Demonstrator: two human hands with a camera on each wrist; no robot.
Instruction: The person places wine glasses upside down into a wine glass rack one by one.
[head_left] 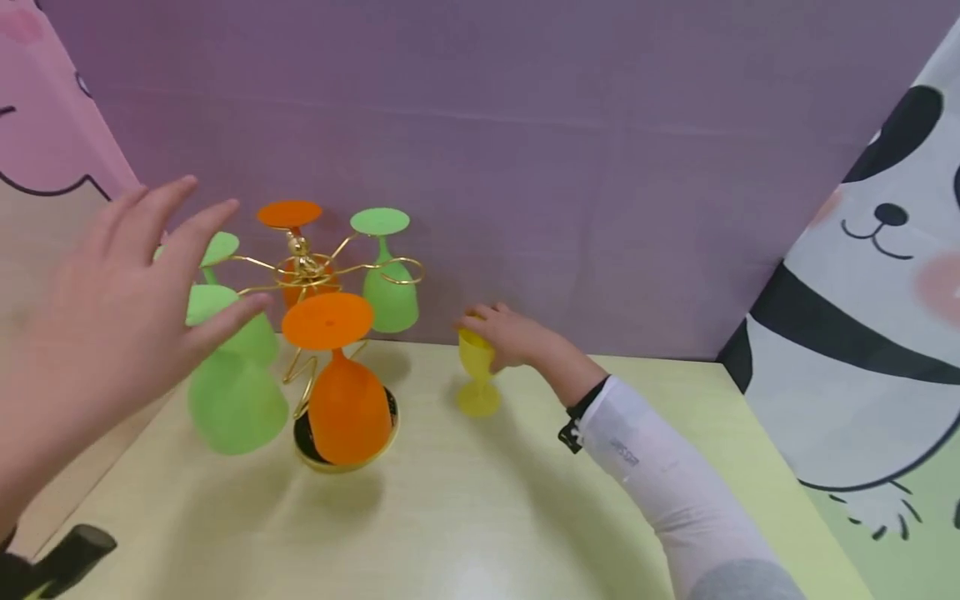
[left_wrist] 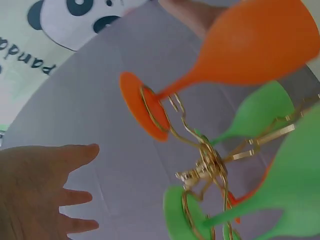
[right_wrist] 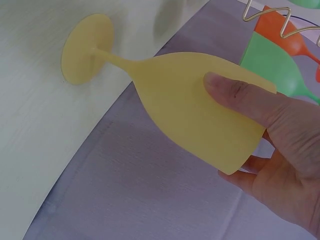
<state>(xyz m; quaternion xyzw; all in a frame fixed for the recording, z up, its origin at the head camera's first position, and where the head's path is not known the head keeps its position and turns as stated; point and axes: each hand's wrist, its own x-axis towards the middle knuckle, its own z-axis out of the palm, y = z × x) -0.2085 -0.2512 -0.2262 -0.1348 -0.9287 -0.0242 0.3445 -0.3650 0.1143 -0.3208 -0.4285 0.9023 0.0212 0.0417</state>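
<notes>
In the head view a yellow goblet [head_left: 477,358] stands upright right of the rack, base down at the table. My right hand [head_left: 510,333] grips its bowl near the rim from above; in the right wrist view the thumb [right_wrist: 240,97] lies along one side of the yellow bowl. My left hand [head_left: 142,292] is raised at the left with fingers spread, holding nothing. It overlaps the green goblets in the head view. Beside it the gold wire rack [head_left: 303,271] carries upside-down goblets: an orange goblet [head_left: 348,408] in front, a green goblet [head_left: 390,292] at the back.
Another orange goblet [head_left: 290,214] hangs at the rack's back, and a green goblet [head_left: 236,400] at its left. The rack's round base [head_left: 330,467] sits on the pale table [head_left: 465,508]. A purple cloth wall [head_left: 525,167] rises behind; panda-printed panel [head_left: 862,333] at right.
</notes>
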